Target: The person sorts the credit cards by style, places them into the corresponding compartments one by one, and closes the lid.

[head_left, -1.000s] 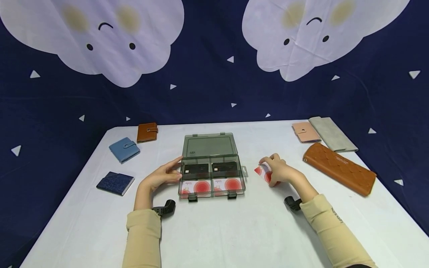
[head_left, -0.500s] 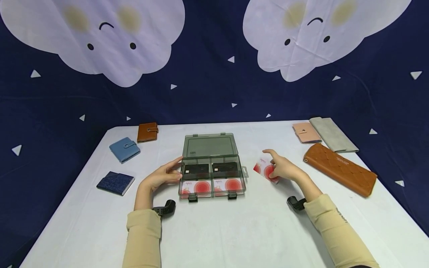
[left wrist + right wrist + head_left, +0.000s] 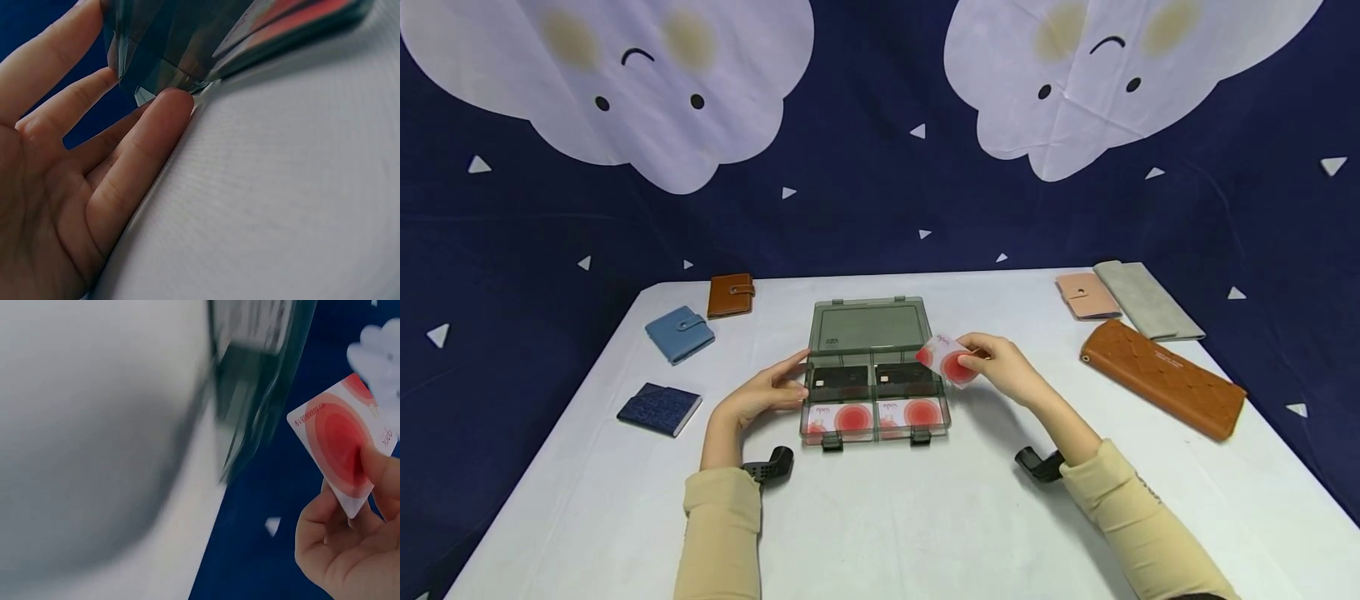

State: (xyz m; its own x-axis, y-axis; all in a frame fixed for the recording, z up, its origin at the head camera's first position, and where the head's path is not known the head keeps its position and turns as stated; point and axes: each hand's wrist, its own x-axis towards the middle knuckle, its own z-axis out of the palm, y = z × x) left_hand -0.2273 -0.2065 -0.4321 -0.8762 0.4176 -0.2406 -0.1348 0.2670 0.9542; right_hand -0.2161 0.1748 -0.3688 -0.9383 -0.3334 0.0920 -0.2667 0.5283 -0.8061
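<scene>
A pink and white plastic card (image 3: 946, 360) with a red circle is pinched between thumb and fingers of my right hand (image 3: 1009, 368). Held up, the card overlaps the right rear compartment in the head view. The right wrist view shows its printed face (image 3: 331, 434), with the thumb on top and fingers behind. The divided, see-through green-grey box (image 3: 868, 327) has its lid tipped back. Black chip cards (image 3: 841, 382) lie in its rear compartments, red-circle cards (image 3: 852, 418) in the front ones. My left hand (image 3: 760, 393) rests extended fingers against the box's left side (image 3: 165, 53).
On the left of the white table (image 3: 880, 525) lie a brown wallet (image 3: 728, 297), a light blue wallet (image 3: 679, 334) and a navy one (image 3: 658, 409). At right are a pink wallet (image 3: 1086, 296), a grey long wallet (image 3: 1150, 300) and a tan quilted purse (image 3: 1161, 377).
The right hand, first over the card on the table right of the box, has picked it up and carried it left to the box. The left hand stays put.
</scene>
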